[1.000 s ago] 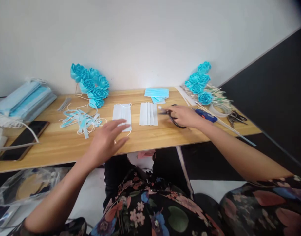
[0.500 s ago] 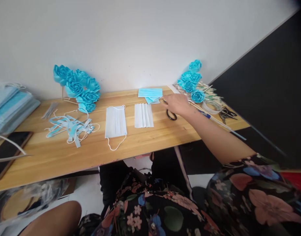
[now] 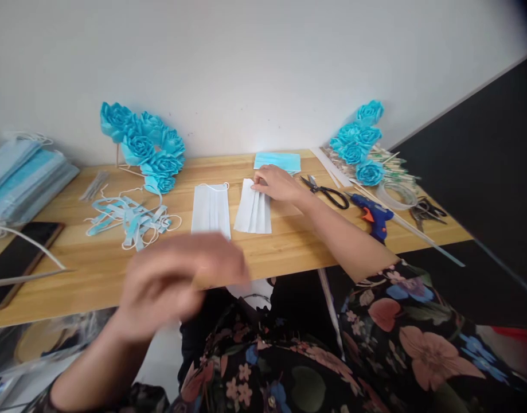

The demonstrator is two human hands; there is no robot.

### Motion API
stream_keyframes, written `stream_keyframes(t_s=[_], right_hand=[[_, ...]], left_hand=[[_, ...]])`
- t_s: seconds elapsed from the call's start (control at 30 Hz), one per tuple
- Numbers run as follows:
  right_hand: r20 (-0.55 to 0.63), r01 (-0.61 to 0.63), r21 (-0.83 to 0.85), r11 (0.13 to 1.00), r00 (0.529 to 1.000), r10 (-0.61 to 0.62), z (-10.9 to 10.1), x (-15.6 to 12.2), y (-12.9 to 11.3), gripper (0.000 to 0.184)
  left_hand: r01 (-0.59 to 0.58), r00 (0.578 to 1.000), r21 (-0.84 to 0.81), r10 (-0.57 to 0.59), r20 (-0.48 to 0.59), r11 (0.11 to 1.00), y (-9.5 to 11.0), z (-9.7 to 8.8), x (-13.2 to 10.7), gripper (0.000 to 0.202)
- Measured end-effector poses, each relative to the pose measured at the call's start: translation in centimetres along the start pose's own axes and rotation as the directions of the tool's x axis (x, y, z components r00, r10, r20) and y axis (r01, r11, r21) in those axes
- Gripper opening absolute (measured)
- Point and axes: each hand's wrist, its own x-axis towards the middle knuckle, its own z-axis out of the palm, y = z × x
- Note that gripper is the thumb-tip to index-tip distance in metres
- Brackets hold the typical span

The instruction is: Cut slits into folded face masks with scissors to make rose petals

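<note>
While pinching the pleated sheet (image 3: 252,217) by its far edge with the right hand (image 3: 277,182), likely light, soft, creasable; best gripped there. Cannot tell grip of blurred left hand (image 3: 188,258).

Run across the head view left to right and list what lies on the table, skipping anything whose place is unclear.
Stack of face masks → pile of cut strips → mask with ear loops → pleated white piece → scissors → blue glue gun → small black-handled tool.

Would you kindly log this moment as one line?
right hand: touching upper end of pleated mask sheet | left hand: blurred, nothing visibly held | black-handled scissors: lying beside glue gun
</note>
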Motion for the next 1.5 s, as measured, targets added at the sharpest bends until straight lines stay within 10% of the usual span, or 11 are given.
stream_keyframes(t_s=[0.17, 0.33, 0.53, 0.67, 0.87, 1.07, 1.37, 1.5], right_hand=[[-0.100, 0.056, 0.356, 0.933, 0.995, -0.021, -1.7, -0.3, -2.0, 0.016], [-0.171, 0.073, 0.645, 0.761, 0.984, 0.051, -2.5, 0.2, -3.0, 0.035], [-0.051, -0.067, 0.906, 0.418, 0.963, 0.265, -1.6, 1.6, -1.8, 0.078], [-0.045, -0.067, 0.923, 0.378, 0.959, 0.281, 0.7, 1.8, -2.0, 0.071], [-0.413, -0.005, 0.729, 0.684, 0.794, 0.447, 2.6, 0.9, -3.0, 0.060], [-0.511, -0.013, 0.648, 0.762, 0.734, 0.447, 2.2, -0.1, -4.3, 0.049], [-0.527, 0.042, 0.678, 0.734, 0.724, 0.445, 1.7, 0.0, -4.0, 0.055], [-0.434, 0.149, 0.798, 0.584, 0.815, 0.385, 2.4, 0.2, -3.7, 0.065]], left_hand=[[-0.057, 0.995, -0.347, 0.024, -0.098, 0.936, -2.6, 3.6, 8.0, 0.075], [0.265, 0.964, -0.671, -0.168, 0.208, 0.692, -4.6, 7.0, 13.1, 0.052], [0.051, 0.983, -0.869, -0.177, -0.042, 0.492, -4.3, 8.3, 15.1, 0.037], [0.021, 0.982, -0.823, -0.166, -0.090, 0.568, -5.1, 8.7, 15.2, 0.040], [-0.027, 0.944, -0.610, -0.181, -0.277, 0.792, -4.9, 8.6, 14.4, 0.044], [-0.101, 0.863, -0.317, -0.075, -0.499, 0.943, -4.9, 8.6, 14.0, 0.042], [-0.130, 0.873, -0.431, -0.103, -0.477, 0.893, -3.7, 7.5, 14.0, 0.043], [-0.143, 0.852, -0.444, -0.118, -0.510, 0.884, -3.8, 7.3, 13.9, 0.043]])
